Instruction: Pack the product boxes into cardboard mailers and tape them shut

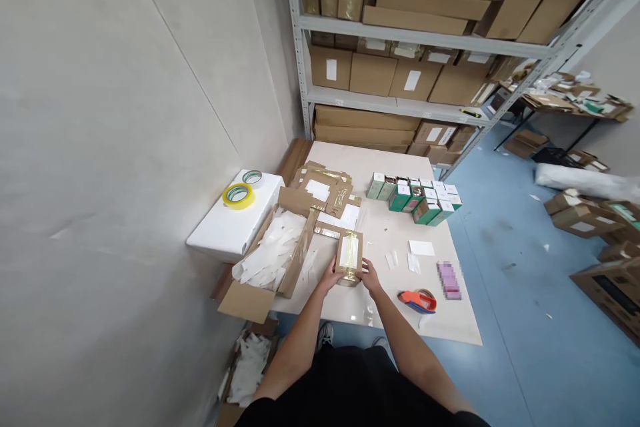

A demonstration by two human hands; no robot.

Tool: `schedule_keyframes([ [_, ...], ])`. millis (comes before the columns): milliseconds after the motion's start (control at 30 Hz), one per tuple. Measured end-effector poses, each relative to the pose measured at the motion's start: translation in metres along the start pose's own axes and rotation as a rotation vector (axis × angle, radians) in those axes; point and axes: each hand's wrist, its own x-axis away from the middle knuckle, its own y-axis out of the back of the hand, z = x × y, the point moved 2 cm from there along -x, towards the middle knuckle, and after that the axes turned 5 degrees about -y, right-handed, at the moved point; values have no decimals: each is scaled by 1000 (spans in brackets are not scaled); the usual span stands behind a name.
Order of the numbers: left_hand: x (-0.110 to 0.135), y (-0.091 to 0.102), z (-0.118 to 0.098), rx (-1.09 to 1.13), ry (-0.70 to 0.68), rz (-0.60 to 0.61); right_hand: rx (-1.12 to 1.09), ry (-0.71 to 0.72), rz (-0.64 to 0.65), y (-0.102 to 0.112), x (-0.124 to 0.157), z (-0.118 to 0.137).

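Note:
Between my two hands is a small brown cardboard box (342, 253), with a white label and shiny clear tape across its top. My left hand (330, 276) grips its left side near the front corner. On the opposite side, the fingers of my right hand (369, 276) press against the box. Just behind it lie flattened cardboard pieces (320, 187) and white sheets. An open carton (295, 273) full of white paper strips stands to the left of my left hand. A tape dispenser (419, 300), orange and blue, rests to the right of my right hand.
Several green-and-white small boxes (400, 199) stand at the table's back right. White slips (421, 248) and a pink item (450, 280) lie at right. Tape rolls (239, 196) sit on a white block (210, 230). Behind the table rises a shelf (350, 97) of cartons.

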Motion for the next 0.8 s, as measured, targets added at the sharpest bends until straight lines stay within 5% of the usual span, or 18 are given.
schedule_keyframes([
  [167,9,-20,-5,380,49,-31,-84,99,96,32,-13,3],
  [633,61,-95,-88,212,-101,-279,-73,265,450,129,19,67],
  [800,109,-103,-97,206,-130,-413,-8,249,612,124,43,81],
])
